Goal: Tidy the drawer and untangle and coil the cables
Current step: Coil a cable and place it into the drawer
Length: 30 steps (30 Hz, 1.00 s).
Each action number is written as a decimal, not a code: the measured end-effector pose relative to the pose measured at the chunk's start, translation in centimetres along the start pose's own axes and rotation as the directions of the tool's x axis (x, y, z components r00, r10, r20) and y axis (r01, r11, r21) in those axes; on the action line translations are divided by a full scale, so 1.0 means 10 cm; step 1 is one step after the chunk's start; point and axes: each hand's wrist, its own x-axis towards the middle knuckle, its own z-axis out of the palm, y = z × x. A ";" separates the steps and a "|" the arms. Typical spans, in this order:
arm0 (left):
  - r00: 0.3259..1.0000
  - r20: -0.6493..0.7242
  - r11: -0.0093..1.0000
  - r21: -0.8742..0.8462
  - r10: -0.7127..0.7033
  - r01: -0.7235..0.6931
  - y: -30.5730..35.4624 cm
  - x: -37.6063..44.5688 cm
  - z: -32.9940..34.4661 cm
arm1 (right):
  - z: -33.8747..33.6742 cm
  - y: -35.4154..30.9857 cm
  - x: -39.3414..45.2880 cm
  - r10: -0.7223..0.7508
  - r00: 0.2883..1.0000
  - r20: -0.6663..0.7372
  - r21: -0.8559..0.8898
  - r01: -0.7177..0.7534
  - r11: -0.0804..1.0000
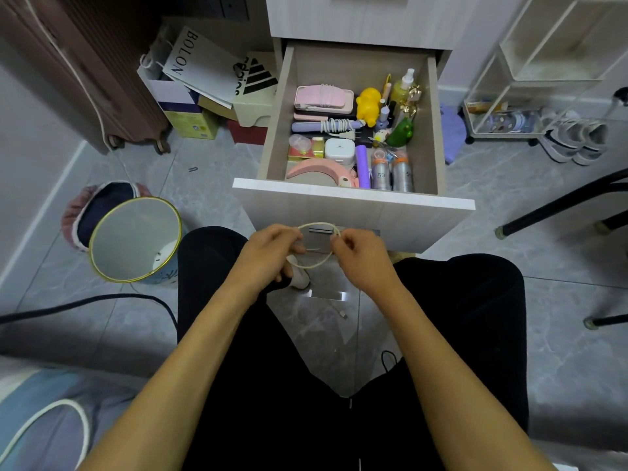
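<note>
I hold a thin white cable (319, 263) in a small loop in front of the open drawer (353, 195). My left hand (272, 253) pinches the loop's left side and also keeps a white plug or bundle under its fingers. My right hand (360, 256) pinches the loop's right side. The cable's free end with a small connector (342, 313) lies on the floor between my knees. Inside the drawer lie a pink case (323, 98), a purple wand with a coiled white cord (326, 125), a yellow toy (368, 105), bottles and spray cans (390, 173).
A round gold-rimmed bin (136, 239) stands on the floor at the left. Boxes and paper bags (204, 83) sit behind it beside a brown suitcase (85, 69). A black cable (85, 302) runs across the floor at the left. Chair legs (560, 205) and a clear shelf cart (509, 107) are on the right.
</note>
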 end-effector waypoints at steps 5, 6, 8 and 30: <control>0.963 0.137 0.916 0.301 0.232 -0.263 0.03 0.15 0.00 | -0.18 0.11 -0.04 -0.144 0.984 0.108 -0.211 0.164 0.964; 0.948 0.210 0.904 0.309 0.240 -0.297 0.03 0.15 0.03 | -0.22 0.11 -0.05 -0.145 0.982 0.119 -0.238 0.170 0.956; 0.919 0.287 0.883 0.307 0.270 -0.355 0.00 0.18 0.10 | -0.30 0.10 -0.08 -0.138 0.978 0.155 -0.281 0.178 0.943; 0.925 0.291 0.969 -0.070 0.247 -0.236 0.11 0.04 0.36 | -0.46 0.08 -0.21 -0.106 0.989 0.102 -0.045 0.111 0.993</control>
